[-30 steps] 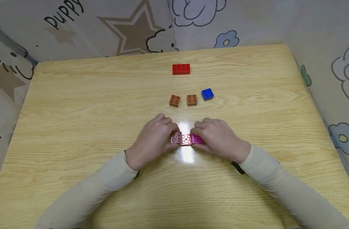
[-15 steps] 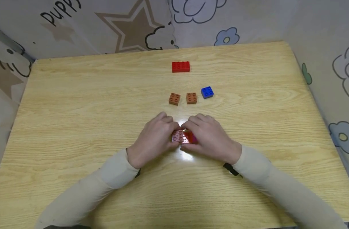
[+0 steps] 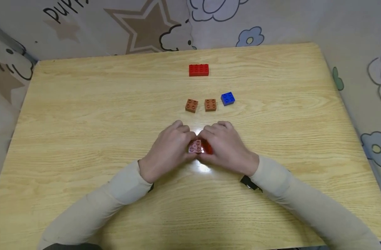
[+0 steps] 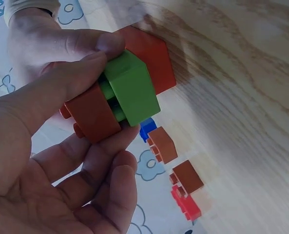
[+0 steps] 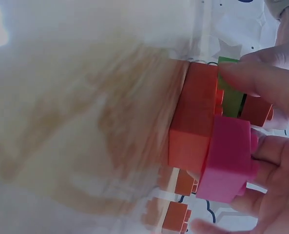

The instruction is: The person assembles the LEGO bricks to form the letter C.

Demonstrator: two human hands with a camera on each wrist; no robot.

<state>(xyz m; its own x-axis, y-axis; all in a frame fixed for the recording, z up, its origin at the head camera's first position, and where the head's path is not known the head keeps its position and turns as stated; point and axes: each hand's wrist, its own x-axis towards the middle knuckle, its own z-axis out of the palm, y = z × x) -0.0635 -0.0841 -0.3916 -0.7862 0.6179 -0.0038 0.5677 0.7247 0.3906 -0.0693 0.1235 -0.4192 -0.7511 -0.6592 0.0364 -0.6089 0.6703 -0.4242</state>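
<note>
My left hand pinches a small brown brick between thumb and fingers. The brown brick sits over a green brick, with a gap and the green studs showing between them. The green brick is on one end of a longer red brick; a pink brick is on the other end. My right hand grips around this stack, its thumb on the green brick in the right wrist view. Its fingers are partly hidden behind the bricks. In the head view the hands cover most of the stack.
Beyond the hands lie two loose brown bricks and a blue brick. Farther back is another long red brick. The wooden table meets patterned walls at its back and right side.
My right hand has slid left from the pink brick, along the stack, until its fingertips meet those of the left hand. The left hand keeps hold of the brown brick.
</note>
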